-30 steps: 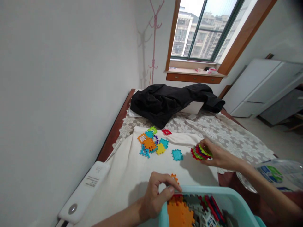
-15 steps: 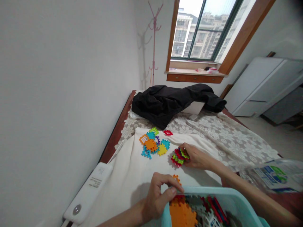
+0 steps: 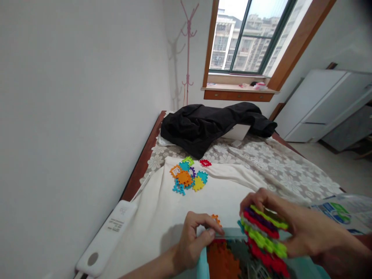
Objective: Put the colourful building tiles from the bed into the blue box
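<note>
My right hand (image 3: 305, 226) is closed on a stack of toothed plastic building tiles (image 3: 263, 236) in lime green, red, purple and grey, held tilted above the light-blue bin (image 3: 204, 265). My left hand (image 3: 193, 238) grips the bin's far left rim between thumb and fingers. Inside the bin are orange tiles (image 3: 222, 261) and grey ones, partly hidden by the stack. An orange tile (image 3: 216, 219) lies just beyond the rim, by my left fingers. Farther off, a loose pile of orange, blue, yellow, purple and green tiles (image 3: 184, 178) rests on the white cloth (image 3: 157, 205).
A single red tile (image 3: 205, 163) lies near the black garment (image 3: 200, 126) at the back of the bed. A white power-strip-like box (image 3: 107, 238) lies along the left edge by the wall. Plastic packaging (image 3: 348, 211) is at the right.
My right hand has lifted the stack of tiles off the white cloth and brought it right and nearer, over the bin. My left hand stays on the rim.
</note>
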`<state>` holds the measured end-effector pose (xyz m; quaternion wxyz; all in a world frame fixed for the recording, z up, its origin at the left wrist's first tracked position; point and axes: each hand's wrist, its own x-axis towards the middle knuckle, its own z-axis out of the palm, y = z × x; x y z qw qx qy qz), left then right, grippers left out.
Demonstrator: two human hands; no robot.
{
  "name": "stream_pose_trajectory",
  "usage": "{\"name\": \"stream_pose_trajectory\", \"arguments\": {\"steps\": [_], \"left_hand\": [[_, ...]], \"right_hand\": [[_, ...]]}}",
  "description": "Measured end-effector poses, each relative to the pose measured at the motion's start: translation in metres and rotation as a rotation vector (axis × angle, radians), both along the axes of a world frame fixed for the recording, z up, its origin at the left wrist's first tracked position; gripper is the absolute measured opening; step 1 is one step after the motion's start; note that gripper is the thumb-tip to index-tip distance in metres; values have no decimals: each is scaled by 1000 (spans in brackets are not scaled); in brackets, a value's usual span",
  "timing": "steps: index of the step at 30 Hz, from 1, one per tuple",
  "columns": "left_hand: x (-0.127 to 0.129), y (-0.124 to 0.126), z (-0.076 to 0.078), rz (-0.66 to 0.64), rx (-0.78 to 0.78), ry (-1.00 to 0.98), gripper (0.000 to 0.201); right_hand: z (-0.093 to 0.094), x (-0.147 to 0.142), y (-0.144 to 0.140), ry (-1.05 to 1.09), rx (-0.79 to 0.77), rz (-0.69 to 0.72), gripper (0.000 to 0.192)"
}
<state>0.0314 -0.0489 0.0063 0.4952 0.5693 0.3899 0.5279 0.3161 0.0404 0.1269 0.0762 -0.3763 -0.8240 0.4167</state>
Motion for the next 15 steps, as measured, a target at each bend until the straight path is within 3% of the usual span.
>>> {"name": "stream_pose_trajectory", "arguments": {"steps": [3, 6, 9, 11, 15], "left_hand": [[0, -1, -1, 24, -5, 21, 27], [0, -2, -2, 19, 13, 21, 30], [-1, -3, -2, 21, 44, 40, 33], [-2, -4, -3, 37, 54, 59, 32], [-3, -6, -7, 59, 27, 23, 24]], "right_hand": [[24, -6, -12, -31, -211, 244, 48], [17, -12, 3, 87, -239, 299, 51], [-21, -21, 31, 281, -145, 174, 51], [-52, -33, 45, 272, -58, 113, 45], [-96, -62, 46, 87, 106, 303, 48]]}}
